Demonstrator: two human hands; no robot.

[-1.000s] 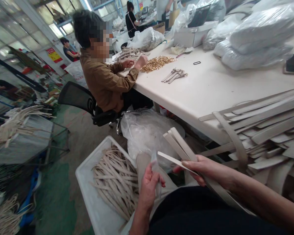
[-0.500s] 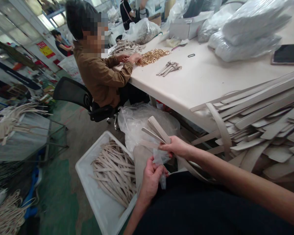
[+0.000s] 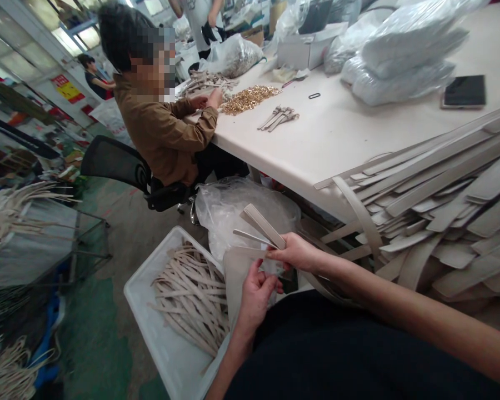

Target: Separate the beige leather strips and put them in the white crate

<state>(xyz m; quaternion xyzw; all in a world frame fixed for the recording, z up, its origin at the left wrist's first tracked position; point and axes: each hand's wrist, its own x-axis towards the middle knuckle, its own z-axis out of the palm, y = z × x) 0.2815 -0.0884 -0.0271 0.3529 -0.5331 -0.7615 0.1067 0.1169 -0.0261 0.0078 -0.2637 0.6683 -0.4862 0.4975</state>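
Observation:
My right hand (image 3: 295, 253) is closed around a few beige straps (image 3: 263, 225), whose rounded ends fan out up and to the left. Just below it, my left hand (image 3: 258, 289) pinches a thin clear plastic piece (image 3: 270, 268), perhaps a small bag or film; its shape is partly hidden by the fingers. The two hands nearly touch in front of my dark clothing. Beside my left forearm stands a white plastic bin (image 3: 150, 316) holding many narrow beige strips (image 3: 191, 297).
A large pile of beige straps (image 3: 441, 211) overhangs the white table (image 3: 316, 144) at right. Gold metal rings (image 3: 250, 99), several short straps (image 3: 277, 118) and a dark phone or tablet (image 3: 464, 91) lie on it. A seated person (image 3: 162, 128) works at left. Clear plastic bags (image 3: 241, 211) sit under the table.
The view has shifted slightly, so the table and bin appear further left. My left hand's grip on the clear plastic has moved a little, and less of it hangs below the fingers.

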